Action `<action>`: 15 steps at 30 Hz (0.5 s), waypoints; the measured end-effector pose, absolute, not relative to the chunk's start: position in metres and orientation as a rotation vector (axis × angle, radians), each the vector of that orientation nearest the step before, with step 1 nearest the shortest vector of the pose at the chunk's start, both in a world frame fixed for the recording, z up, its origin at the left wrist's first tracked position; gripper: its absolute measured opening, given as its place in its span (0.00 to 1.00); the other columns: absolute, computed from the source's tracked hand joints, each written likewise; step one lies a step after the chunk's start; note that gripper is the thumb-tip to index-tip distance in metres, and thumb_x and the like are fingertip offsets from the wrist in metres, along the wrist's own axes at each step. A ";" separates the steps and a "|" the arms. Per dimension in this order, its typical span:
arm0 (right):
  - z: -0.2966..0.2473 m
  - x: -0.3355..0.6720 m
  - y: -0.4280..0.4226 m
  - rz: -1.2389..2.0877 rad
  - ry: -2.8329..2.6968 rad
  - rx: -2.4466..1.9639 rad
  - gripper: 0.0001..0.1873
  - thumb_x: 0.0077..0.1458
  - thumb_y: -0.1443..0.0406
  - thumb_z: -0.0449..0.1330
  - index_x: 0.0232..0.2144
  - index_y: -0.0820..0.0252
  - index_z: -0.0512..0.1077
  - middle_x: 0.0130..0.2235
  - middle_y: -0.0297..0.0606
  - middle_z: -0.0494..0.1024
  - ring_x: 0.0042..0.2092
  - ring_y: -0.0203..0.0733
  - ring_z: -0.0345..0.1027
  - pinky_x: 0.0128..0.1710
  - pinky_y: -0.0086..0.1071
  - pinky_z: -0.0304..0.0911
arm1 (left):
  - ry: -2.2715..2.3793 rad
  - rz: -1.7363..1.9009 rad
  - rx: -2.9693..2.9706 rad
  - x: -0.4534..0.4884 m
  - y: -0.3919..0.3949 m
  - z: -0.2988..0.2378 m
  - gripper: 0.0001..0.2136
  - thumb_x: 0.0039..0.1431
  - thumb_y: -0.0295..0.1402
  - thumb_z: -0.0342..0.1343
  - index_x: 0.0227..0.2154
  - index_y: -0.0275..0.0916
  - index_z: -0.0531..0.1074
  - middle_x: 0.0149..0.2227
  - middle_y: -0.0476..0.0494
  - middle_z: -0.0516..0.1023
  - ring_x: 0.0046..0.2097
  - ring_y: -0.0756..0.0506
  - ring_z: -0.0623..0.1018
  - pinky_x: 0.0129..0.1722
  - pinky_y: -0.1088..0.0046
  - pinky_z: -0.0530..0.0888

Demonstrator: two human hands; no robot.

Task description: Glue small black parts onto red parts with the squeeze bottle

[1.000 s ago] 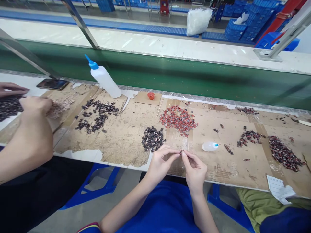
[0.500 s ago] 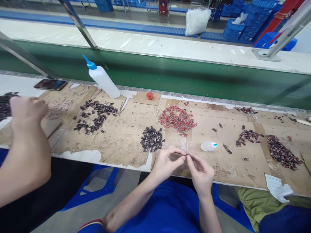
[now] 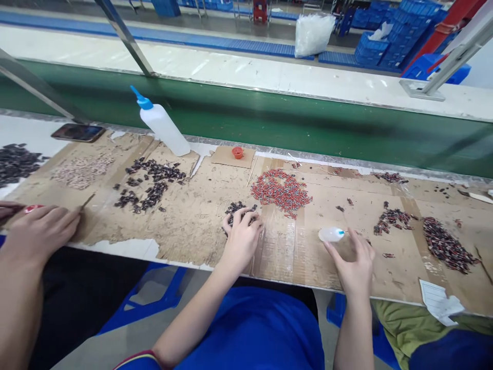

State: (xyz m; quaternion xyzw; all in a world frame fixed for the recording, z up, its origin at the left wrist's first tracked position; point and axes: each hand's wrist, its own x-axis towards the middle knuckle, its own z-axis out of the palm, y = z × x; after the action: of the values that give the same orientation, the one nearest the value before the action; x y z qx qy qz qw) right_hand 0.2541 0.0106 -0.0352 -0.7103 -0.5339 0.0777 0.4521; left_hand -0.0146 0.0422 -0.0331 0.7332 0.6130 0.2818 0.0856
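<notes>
My left hand (image 3: 243, 234) rests over a small pile of black parts (image 3: 234, 208), fingers spread and bent down onto it. Its fingertips are among the parts, and I cannot make out whether one is picked up. My right hand (image 3: 354, 257) is beside a small white squeeze bottle (image 3: 329, 235) with a blue tip, lying on its side on the cardboard. Thumb and fingers are apart, the thumb close to the bottle's lower edge; whether it touches cannot be told. Beyond my hands lies a heap of small red-and-black parts (image 3: 281, 191).
A large white bottle (image 3: 165, 128) with a blue nozzle leans at the back. A red cup (image 3: 238, 152) sits behind the heaps. Darker assembled-looking parts (image 3: 449, 244) lie right. At left, a co-worker's hand (image 3: 46, 231) is near a thin stick, with a phone (image 3: 78, 132) beyond.
My hands were pinched together in front of me and have come apart. The left moved onto the black pile, the right toward the small bottle. The co-worker's hand came down toward the table edge.
</notes>
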 end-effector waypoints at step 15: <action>-0.040 0.213 0.011 0.815 -0.715 -1.270 0.19 0.39 0.54 0.69 0.30 0.58 0.69 0.25 0.31 0.74 0.24 0.35 0.66 0.25 0.30 0.60 | 1.667 0.773 2.174 -0.002 0.041 -0.031 0.09 0.62 0.22 0.50 0.34 0.42 0.72 0.41 0.44 0.80 0.52 0.38 0.70 0.50 0.56 0.58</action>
State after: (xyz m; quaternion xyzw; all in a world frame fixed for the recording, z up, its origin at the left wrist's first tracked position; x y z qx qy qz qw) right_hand 0.2133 0.0111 -0.0402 -0.5638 -0.3173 0.3619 0.6711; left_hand -0.0021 0.0410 -0.0306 0.7555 0.5792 0.2686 0.1469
